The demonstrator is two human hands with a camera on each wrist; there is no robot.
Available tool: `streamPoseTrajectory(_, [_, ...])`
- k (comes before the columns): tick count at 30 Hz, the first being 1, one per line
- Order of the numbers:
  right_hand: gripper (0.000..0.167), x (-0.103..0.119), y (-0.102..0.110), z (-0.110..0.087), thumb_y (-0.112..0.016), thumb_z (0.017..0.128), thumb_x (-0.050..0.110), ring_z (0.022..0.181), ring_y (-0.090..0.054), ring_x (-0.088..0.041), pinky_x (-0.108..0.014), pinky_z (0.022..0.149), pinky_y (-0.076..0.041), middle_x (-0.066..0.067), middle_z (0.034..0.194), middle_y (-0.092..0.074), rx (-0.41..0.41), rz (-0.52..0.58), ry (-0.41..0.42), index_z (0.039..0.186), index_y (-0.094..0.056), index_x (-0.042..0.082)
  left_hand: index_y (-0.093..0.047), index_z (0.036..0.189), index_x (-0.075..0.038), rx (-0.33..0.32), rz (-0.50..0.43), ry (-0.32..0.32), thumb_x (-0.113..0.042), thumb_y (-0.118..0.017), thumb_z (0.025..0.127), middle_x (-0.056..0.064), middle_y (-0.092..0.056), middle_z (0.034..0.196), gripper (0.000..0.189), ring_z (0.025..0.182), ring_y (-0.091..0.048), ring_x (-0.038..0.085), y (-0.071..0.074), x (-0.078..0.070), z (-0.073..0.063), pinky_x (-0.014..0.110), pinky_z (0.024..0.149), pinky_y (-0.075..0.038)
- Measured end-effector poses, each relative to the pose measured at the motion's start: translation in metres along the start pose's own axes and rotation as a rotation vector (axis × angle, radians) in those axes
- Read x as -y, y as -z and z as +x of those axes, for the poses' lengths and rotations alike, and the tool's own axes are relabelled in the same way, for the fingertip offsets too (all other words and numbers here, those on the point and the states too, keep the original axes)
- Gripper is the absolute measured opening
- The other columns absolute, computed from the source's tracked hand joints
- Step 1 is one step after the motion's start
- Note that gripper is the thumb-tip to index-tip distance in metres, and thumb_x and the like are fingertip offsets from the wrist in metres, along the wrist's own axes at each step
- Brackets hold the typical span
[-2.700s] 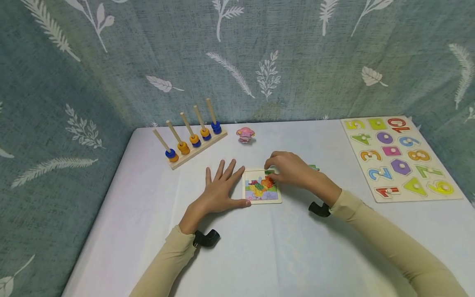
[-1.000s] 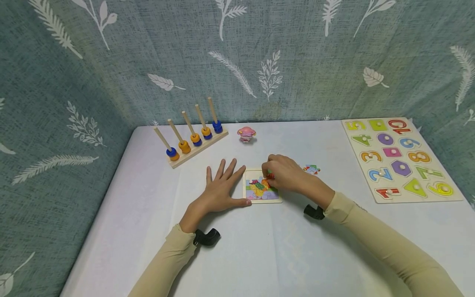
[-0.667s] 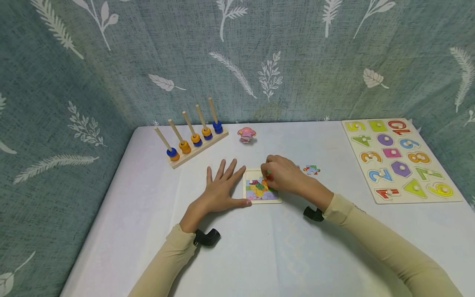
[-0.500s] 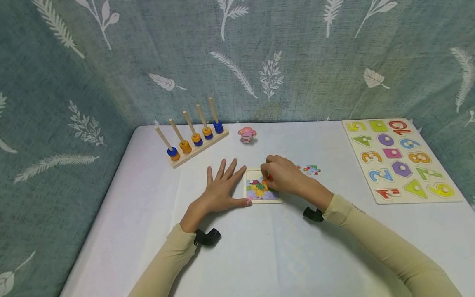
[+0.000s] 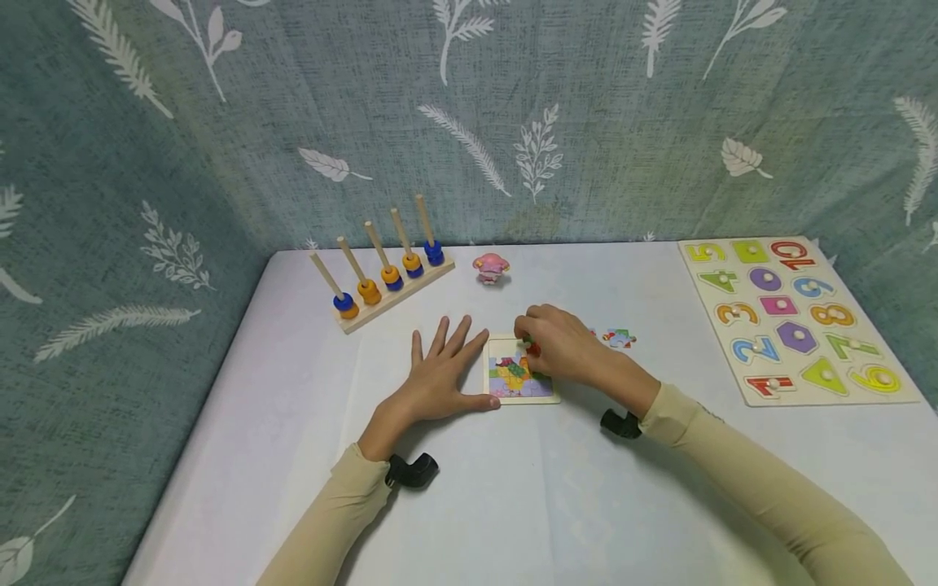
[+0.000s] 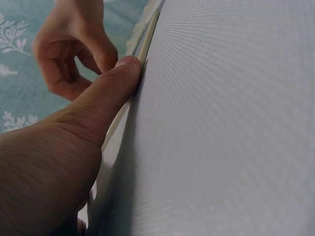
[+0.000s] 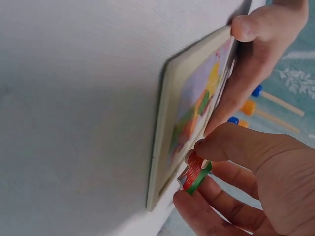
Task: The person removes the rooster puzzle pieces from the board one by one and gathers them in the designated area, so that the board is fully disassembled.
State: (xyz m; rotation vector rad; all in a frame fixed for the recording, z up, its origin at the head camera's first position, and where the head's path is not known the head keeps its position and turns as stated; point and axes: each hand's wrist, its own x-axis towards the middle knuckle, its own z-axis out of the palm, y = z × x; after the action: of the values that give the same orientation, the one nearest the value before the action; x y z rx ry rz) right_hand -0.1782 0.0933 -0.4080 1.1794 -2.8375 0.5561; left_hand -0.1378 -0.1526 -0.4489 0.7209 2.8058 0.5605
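Note:
A small framed jigsaw puzzle [image 5: 520,399] with a colourful picture lies mid-table, partly filled with pieces. My left hand [image 5: 432,381] rests spread on the table beside it, thumb [image 6: 125,69] and forefinger at the frame's left corners. Over the puzzle's upper right, my right hand [image 5: 560,342] pinches a red and green puzzle piece [image 7: 195,172] between thumb and fingers, close above the frame in the right wrist view. Two loose puzzle pieces [image 5: 620,338] lie right of the frame, one of them mostly hidden behind the right hand.
Behind the left hand stands a wooden peg stand [image 5: 399,297] with blue and orange rings. A pink toy figure [image 5: 491,267] sits at the back. A number and shape board [image 5: 795,321] lies at the right. A patterned cloth [image 5: 469,187] hangs behind the table.
The right hand has shifted slightly left and curled more tightly over the frame's upper right, the red and green piece showing in its fingers. The left hand stays in place.

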Motion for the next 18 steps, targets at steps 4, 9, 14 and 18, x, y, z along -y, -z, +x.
streamPoseTrajectory(4, [0.022,0.001,0.007,-0.002,-0.081,0.075,0.006,0.073,-0.048,-0.018,-0.03,0.061,-0.042,-0.001,0.081,-0.056,-0.005,0.005,0.003,0.095,-0.072,0.005,-0.018,0.162,-0.026,0.006,0.002,0.002,-0.072,-0.067,0.08,0.007,0.001,0.168,0.106,0.151,0.012,0.036,-0.001,0.0,0.001,0.069,0.108,0.014])
streamPoseTrajectory(9, [0.022,-0.001,0.017,-0.006,-0.082,0.077,0.007,0.073,-0.048,-0.018,-0.031,0.061,-0.042,-0.003,0.083,-0.057,0.007,-0.003,-0.011,0.097,-0.074,0.005,-0.019,0.162,-0.027,0.001,0.01,0.007,-0.073,-0.068,0.079,0.006,0.0,0.168,0.107,0.151,0.011,0.036,-0.001,0.0,0.001,0.069,0.109,0.013])
streamPoseTrajectory(14, [0.021,-0.006,0.023,-0.01,-0.081,0.077,0.007,0.072,-0.047,-0.018,-0.031,0.06,-0.041,-0.002,0.082,-0.057,0.008,-0.023,-0.034,0.096,-0.075,0.005,-0.02,0.162,-0.026,-0.009,0.006,0.004,-0.072,-0.068,0.079,0.007,-0.002,0.168,0.107,0.151,0.01,0.036,0.0,0.0,0.0,0.069,0.109,0.013])
streamPoseTrajectory(18, [0.02,-0.01,0.027,-0.015,-0.081,0.078,0.007,0.072,-0.048,-0.018,-0.032,0.061,-0.042,-0.003,0.082,-0.058,0.011,-0.025,-0.041,0.096,-0.074,0.004,-0.019,0.162,-0.027,-0.002,0.0,0.011,-0.073,-0.068,0.079,0.006,0.0,0.168,0.107,0.151,0.011,0.035,-0.001,0.001,0.0,0.068,0.109,0.014])
